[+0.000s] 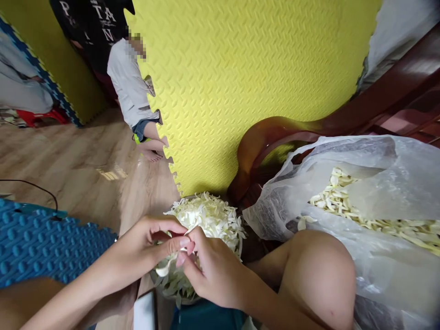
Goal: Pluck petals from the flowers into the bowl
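Note:
My left hand (158,243) and my right hand (209,266) meet fingertip to fingertip over a heap of white flowers (209,215). Both hands are closed in a pinch on a small white flower (191,230), whose tip pokes up between them. Another white petal (164,269) hangs below my left fingers. The heap sits in a container whose sides are mostly hidden by my hands. At the right, an open clear plastic bag (371,192) holds many pale flower buds (335,197).
A yellow foam mat (220,82) stands upright ahead, beside a curved wooden armrest (271,130). A blue mat (51,243) lies left. My bare knee (318,270) is near the bag. A white phone-like object (144,311) is below. A person (129,87) sits beyond the mat.

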The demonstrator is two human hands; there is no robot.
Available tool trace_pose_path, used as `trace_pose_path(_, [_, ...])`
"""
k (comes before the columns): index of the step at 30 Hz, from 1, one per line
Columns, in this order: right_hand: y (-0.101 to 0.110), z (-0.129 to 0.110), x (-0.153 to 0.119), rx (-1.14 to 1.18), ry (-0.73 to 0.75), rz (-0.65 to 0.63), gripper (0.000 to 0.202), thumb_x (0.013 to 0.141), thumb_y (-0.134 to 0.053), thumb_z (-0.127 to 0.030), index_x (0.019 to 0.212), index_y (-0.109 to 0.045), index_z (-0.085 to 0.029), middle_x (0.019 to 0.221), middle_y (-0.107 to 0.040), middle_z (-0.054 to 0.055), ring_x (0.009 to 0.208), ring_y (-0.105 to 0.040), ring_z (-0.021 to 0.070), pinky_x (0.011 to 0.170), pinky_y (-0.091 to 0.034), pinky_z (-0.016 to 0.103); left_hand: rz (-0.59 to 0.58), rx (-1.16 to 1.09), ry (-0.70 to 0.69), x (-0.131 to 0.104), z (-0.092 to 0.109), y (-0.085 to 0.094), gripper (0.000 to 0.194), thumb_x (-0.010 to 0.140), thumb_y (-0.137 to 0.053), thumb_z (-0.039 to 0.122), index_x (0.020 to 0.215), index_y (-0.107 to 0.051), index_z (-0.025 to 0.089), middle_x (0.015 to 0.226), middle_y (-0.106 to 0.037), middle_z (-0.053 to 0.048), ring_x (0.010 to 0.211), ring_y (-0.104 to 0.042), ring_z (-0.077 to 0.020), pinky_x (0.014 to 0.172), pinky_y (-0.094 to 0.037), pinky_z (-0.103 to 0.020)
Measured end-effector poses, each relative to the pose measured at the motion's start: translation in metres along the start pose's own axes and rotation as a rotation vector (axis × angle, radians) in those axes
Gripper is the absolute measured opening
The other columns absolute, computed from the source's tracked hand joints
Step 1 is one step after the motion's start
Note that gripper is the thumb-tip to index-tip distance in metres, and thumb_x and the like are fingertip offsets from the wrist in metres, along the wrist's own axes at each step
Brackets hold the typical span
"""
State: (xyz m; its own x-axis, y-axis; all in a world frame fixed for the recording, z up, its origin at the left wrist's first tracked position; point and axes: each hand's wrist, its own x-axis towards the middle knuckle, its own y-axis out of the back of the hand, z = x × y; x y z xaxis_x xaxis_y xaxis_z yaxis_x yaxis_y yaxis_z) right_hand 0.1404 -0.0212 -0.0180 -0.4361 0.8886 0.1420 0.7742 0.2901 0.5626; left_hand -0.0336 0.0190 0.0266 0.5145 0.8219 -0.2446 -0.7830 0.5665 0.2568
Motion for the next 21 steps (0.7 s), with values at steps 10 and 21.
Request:
trace_pose_path(10, [0.024,0.010,0.008,0.358,-0.060,0.218,0.007,0.088,-0.054,-0.026,0.085,-0.051,-0.020,0.088,-0.062,0.003,0.085,-0.058,0.0165,0.080,-0.044,0.029,0.277,-0.043,-0.049,0.007,-0.003,-0.012,0.014,0.074,-0.069,0.030,0.069,-0.076,0.019,0.065,-0.070,-0.004,0.060,-0.059,-0.0169,0.054,-0.047,-0.024])
trace_pose_path(21, [0.013,0.019,0.016,0.643,-0.136,0.305,0.021,0.081,-0.065,-0.034,0.068,-0.063,-0.017,0.069,-0.061,0.001,0.070,-0.057,0.0163,0.066,-0.046,0.026,0.353,-0.295,0.017,0.009,-0.003,-0.024,0.017,0.059,-0.081,0.029,0.064,-0.070,0.017,0.061,-0.067,-0.001,0.056,-0.057,-0.0136,0.054,-0.044,-0.023])
